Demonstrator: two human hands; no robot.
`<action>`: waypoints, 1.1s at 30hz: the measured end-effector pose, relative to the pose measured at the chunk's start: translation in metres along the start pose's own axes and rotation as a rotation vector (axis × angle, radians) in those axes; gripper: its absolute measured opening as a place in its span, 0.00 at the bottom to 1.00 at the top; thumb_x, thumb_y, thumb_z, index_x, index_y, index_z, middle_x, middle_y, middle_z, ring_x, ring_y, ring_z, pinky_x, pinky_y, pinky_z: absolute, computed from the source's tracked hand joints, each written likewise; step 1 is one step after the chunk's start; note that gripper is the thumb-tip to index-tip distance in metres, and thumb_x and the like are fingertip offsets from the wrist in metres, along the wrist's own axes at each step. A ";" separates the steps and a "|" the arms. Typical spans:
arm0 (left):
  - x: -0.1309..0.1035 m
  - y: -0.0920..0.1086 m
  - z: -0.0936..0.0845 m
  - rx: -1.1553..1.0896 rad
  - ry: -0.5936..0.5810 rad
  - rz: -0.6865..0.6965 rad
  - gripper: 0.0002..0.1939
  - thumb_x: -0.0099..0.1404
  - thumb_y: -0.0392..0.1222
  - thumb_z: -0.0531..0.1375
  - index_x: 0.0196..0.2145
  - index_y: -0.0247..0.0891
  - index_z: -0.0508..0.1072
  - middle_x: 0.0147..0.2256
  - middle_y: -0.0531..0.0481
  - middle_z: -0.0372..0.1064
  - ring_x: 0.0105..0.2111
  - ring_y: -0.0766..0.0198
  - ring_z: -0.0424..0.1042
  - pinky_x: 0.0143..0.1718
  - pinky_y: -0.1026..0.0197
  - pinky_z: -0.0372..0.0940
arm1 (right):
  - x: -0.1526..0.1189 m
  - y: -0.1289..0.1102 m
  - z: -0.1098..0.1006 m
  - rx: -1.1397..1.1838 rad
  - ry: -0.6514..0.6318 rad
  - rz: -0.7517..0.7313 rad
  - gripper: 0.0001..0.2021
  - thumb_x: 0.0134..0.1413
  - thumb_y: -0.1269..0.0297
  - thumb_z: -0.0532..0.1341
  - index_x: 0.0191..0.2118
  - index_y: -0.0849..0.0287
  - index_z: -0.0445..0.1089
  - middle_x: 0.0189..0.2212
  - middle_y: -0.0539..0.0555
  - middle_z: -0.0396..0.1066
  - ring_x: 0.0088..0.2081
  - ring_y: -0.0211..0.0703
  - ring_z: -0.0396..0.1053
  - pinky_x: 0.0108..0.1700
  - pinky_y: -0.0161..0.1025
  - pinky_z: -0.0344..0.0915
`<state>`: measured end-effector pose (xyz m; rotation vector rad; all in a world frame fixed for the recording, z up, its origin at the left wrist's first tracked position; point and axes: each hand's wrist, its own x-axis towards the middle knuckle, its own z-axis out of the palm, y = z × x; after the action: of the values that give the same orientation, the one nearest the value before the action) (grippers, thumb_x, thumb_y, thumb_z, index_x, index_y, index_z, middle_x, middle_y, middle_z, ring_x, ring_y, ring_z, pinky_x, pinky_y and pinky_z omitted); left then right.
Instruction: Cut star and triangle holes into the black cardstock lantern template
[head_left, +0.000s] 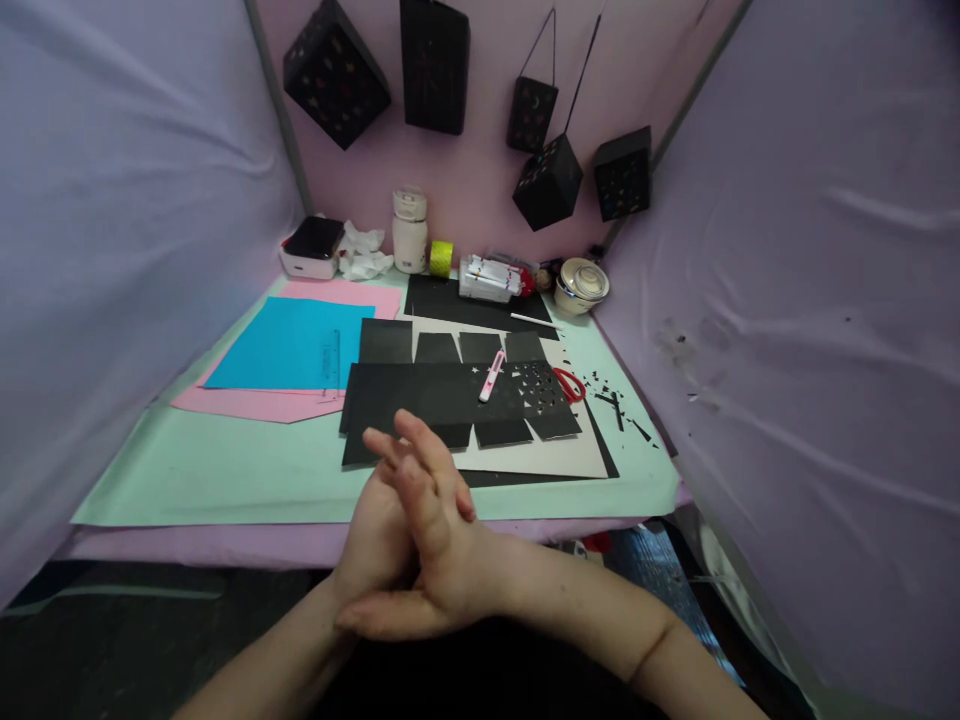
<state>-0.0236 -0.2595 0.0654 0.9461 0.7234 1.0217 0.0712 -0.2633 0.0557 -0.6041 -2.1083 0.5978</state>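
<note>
My right hand (446, 565) lies across my left hand (373, 525), palms together, just in front of the table edge. The right fingers are stretched out and its thumb rests over the left wrist. My left hand is partly hidden behind it, its visible fingers loosely extended. Neither holds an object. Beyond them is a cut black paper sheet (420, 392) with flaps along its edges and small cut-out shapes at its right end. A pink and white craft knife (492, 376) rests on it. Red-handled scissors (571, 385) lie at its right edge, partly under the paper.
Blue paper (292, 345) and pink paper (240, 402) lie left, with a clear ruler (331, 360). Black scraps (619, 410) are scattered right. A white bottle (409, 243), yellow tape (442, 259) and lidded bowl (582, 286) stand behind. Black boxes (551, 182) hang above; cloth walls flank the table.
</note>
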 end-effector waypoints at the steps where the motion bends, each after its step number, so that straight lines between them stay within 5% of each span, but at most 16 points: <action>1: 0.003 0.000 0.000 -0.088 0.001 -0.024 0.19 0.61 0.61 0.59 0.25 0.43 0.68 0.24 0.51 0.66 0.25 0.60 0.68 0.29 0.57 0.67 | -0.001 0.001 0.000 -0.023 0.024 -0.030 0.70 0.42 0.61 0.75 0.67 0.35 0.11 0.70 0.55 0.06 0.71 0.68 0.38 0.67 0.60 0.51; 3: 0.012 0.002 -0.002 -0.249 -0.003 -0.079 0.26 0.62 0.70 0.53 0.28 0.44 0.70 0.20 0.53 0.65 0.23 0.61 0.68 0.28 0.57 0.66 | -0.001 0.005 -0.009 -0.003 0.013 -0.069 0.64 0.46 0.60 0.73 0.69 0.36 0.18 0.72 0.53 0.10 0.72 0.66 0.36 0.67 0.60 0.52; 6: 0.030 0.014 -0.010 -0.184 -0.014 -0.120 0.39 0.62 0.77 0.43 0.42 0.41 0.74 0.37 0.44 0.77 0.39 0.53 0.75 0.42 0.51 0.70 | -0.002 0.023 -0.048 0.073 -0.021 -0.023 0.48 0.56 0.55 0.66 0.72 0.44 0.33 0.71 0.57 0.44 0.70 0.56 0.49 0.65 0.54 0.58; 9: 0.050 0.032 -0.025 0.072 0.072 0.016 0.29 0.65 0.67 0.54 0.50 0.42 0.73 0.51 0.44 0.74 0.53 0.51 0.71 0.56 0.49 0.63 | 0.000 0.061 -0.105 -0.144 0.251 0.146 0.20 0.66 0.59 0.54 0.62 0.48 0.62 0.55 0.56 0.71 0.51 0.46 0.72 0.53 0.47 0.69; 11: 0.064 0.041 -0.035 0.430 0.080 0.082 0.19 0.63 0.59 0.60 0.42 0.42 0.78 0.50 0.46 0.75 0.55 0.51 0.70 0.57 0.50 0.61 | 0.003 0.093 -0.139 -0.460 0.287 0.345 0.15 0.65 0.62 0.54 0.54 0.55 0.70 0.45 0.57 0.75 0.42 0.46 0.73 0.45 0.44 0.70; 13: 0.080 0.045 -0.040 0.810 -0.016 0.125 0.18 0.65 0.57 0.58 0.32 0.42 0.79 0.48 0.48 0.76 0.52 0.51 0.71 0.57 0.51 0.61 | 0.010 0.123 -0.160 -0.760 0.017 0.470 0.17 0.62 0.67 0.56 0.55 0.58 0.70 0.43 0.58 0.74 0.40 0.47 0.72 0.43 0.43 0.67; 17: 0.118 0.036 -0.040 1.341 -0.311 0.233 0.17 0.66 0.52 0.55 0.42 0.41 0.78 0.48 0.48 0.76 0.48 0.55 0.73 0.52 0.55 0.65 | 0.028 0.164 -0.159 -1.078 -0.537 0.440 0.16 0.62 0.71 0.54 0.52 0.56 0.71 0.47 0.61 0.71 0.43 0.49 0.70 0.35 0.39 0.59; 21: 0.148 0.017 -0.040 1.490 -0.446 0.256 0.17 0.65 0.48 0.58 0.47 0.37 0.77 0.51 0.43 0.72 0.51 0.53 0.71 0.54 0.54 0.63 | 0.032 0.180 -0.154 -1.096 -0.677 0.281 0.10 0.63 0.68 0.53 0.43 0.57 0.72 0.41 0.60 0.71 0.37 0.47 0.68 0.33 0.39 0.54; 24: 0.158 0.009 -0.042 1.593 -0.502 0.278 0.16 0.66 0.45 0.59 0.47 0.36 0.77 0.55 0.39 0.69 0.54 0.48 0.68 0.54 0.50 0.62 | 0.018 0.186 -0.174 -1.007 -0.421 0.268 0.04 0.58 0.67 0.57 0.35 0.58 0.69 0.33 0.56 0.70 0.32 0.44 0.66 0.33 0.39 0.53; 28: 0.164 0.006 -0.042 1.675 -0.563 0.334 0.18 0.66 0.46 0.61 0.50 0.35 0.76 0.57 0.36 0.66 0.56 0.43 0.64 0.52 0.45 0.62 | -0.001 0.191 -0.202 -0.594 0.566 0.463 0.04 0.53 0.65 0.59 0.31 0.55 0.61 0.23 0.46 0.60 0.24 0.38 0.60 0.29 0.37 0.55; 29: 0.166 0.005 -0.041 1.686 -0.581 0.350 0.18 0.66 0.46 0.61 0.50 0.35 0.75 0.57 0.36 0.66 0.56 0.43 0.64 0.52 0.45 0.62 | -0.003 0.192 -0.205 -0.408 0.723 0.509 0.04 0.53 0.64 0.59 0.32 0.54 0.61 0.22 0.45 0.57 0.22 0.36 0.58 0.26 0.35 0.54; 31: 0.170 0.003 -0.038 1.705 -0.613 0.380 0.19 0.65 0.47 0.62 0.51 0.36 0.75 0.58 0.37 0.65 0.57 0.43 0.63 0.52 0.46 0.61 | -0.005 0.192 -0.204 -0.057 0.850 0.618 0.05 0.53 0.61 0.60 0.33 0.54 0.62 0.19 0.42 0.54 0.18 0.33 0.52 0.21 0.34 0.49; 33: 0.176 -0.001 -0.035 1.719 -0.637 0.408 0.22 0.65 0.49 0.63 0.53 0.36 0.73 0.59 0.37 0.64 0.59 0.44 0.62 0.53 0.47 0.60 | -0.005 0.191 -0.197 0.186 0.791 0.731 0.09 0.52 0.57 0.62 0.33 0.56 0.66 0.18 0.42 0.57 0.16 0.31 0.52 0.19 0.33 0.46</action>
<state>0.0112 -0.0862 0.0372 2.8106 0.7743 0.1123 0.2748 -0.0801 0.0426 -1.2694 -1.0508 0.7693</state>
